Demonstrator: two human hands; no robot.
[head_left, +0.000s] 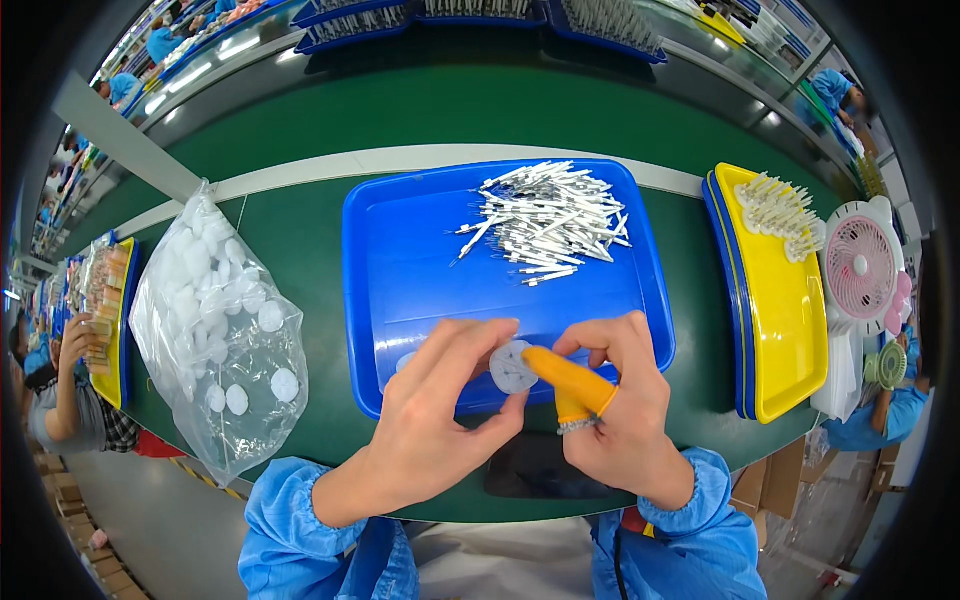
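1. Green worktop under a blue tray: in the head view, the disc is over the tray's near side.
2. Your left hand has a narrow grip on its rim; your right hand touches it, grip contents unclear.
3. Expect it light, fairly stiff, perhaps slippery; pinch the rim.

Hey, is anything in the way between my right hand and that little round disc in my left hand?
Nothing visible: the orange-covered fingertip of your right hand overlaps the right edge of the disc in this view. Your left hand holds it from the left.
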